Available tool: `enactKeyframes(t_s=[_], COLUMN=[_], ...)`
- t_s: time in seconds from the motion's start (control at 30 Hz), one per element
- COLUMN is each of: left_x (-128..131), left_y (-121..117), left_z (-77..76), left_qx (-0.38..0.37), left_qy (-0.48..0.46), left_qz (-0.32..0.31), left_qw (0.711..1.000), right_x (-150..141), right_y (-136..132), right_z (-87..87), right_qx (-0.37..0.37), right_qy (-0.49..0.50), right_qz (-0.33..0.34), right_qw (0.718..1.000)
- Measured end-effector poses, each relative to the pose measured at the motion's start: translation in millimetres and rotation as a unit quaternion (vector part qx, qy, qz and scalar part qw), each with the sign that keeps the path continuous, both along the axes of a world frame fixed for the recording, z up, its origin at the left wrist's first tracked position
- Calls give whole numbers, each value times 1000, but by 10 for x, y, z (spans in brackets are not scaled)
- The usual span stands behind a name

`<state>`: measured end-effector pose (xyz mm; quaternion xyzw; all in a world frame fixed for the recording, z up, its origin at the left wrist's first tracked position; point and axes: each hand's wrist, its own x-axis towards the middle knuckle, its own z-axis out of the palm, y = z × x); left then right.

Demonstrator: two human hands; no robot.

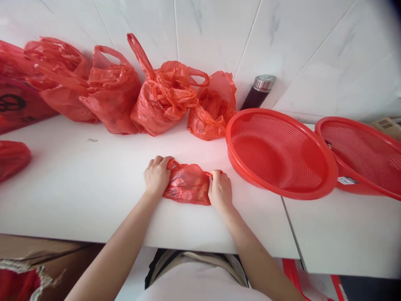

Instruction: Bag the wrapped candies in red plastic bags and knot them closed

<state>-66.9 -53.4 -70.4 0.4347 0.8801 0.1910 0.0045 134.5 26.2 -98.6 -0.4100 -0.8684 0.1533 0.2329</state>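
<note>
A small red plastic bag [188,184] with something packed inside lies on the white table [94,188] in front of me. My left hand [157,175] is closed on its left top corner, with the fingers curled round the plastic. On the other side my right hand [220,188] grips the right top corner. Between my hands the plastic is drawn across the contents, which show only faintly through it. Parts of both sets of fingers are turned away from view.
Several filled red plastic bags [166,100] stand along the tiled wall. A dark thermos [257,94] leans behind a red mesh basket [278,154]; a second red basket [360,142] sits further right. Another red bundle [12,159] lies at the left edge.
</note>
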Motion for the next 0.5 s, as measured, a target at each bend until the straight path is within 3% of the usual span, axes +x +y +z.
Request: enactKeyframes(t_s=[0.13,0.27,0.4,0.5], left_x=[-23,7,206,352], left_y=[-18,-37,-11,23], left_z=[0,95,208,201], left_qx=[38,85,108,86], left_qy=[-27,-111,-170,-183], left_qz=[2,-18,-62,-97], left_qw=[999,990,977,975], right_x=[41,84,-16,-129], right_y=[-7,-11,-71,-117], right_z=[61,263,432,396], right_qx=[-10,-40,-63,-62], right_qy=[8,49,98,71], right_qz=[4,21,81,117], right_qw=[1000,998,990,989])
